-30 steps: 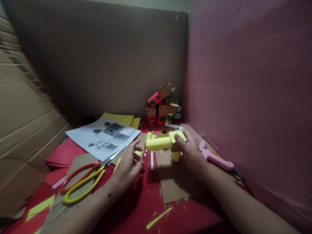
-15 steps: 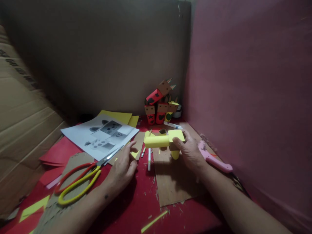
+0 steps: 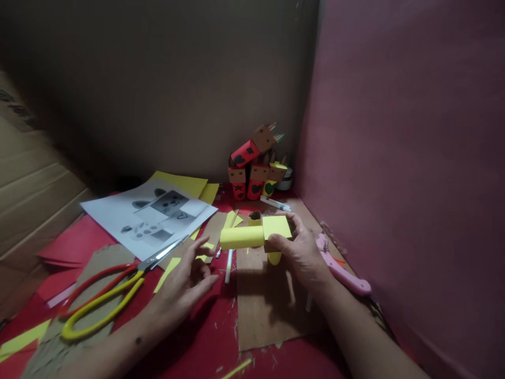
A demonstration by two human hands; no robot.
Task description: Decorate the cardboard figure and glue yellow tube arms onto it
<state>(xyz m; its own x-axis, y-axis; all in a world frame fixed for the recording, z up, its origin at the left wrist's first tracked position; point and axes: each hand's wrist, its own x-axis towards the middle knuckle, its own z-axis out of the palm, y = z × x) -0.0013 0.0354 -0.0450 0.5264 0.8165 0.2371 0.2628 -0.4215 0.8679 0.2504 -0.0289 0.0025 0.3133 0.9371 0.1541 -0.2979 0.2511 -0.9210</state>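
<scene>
My right hand [image 3: 303, 252] grips a yellow paper craft figure [image 3: 277, 228] by its box-shaped part, thumb on the near side. From this box a yellow paper tube [image 3: 241, 238] juts out to the left, and another yellow tubular part shows below it. To the left, my left hand [image 3: 189, 279] hovers with fingers apart and nothing in them, a short gap from the tube's end. Scissors [image 3: 136, 279] with one red and one yellow handle lie beside my left hand, blades toward the printed sheet [image 3: 118, 210].
Several red and yellow cardboard figures [image 3: 258, 181] are stacked at the back by a small jar [image 3: 286, 179]. A cardboard sheet [image 3: 268, 321] lies under my right hand. A pink-handled tool [image 3: 351, 279] rests near the pink wall [image 3: 414, 158]. Red paper [image 3: 74, 242] lies at left.
The view has shifted, so most things on the table appear farther left. My left hand's fingers are spread wider, its thumb lower. My right hand keeps hold of the figure.
</scene>
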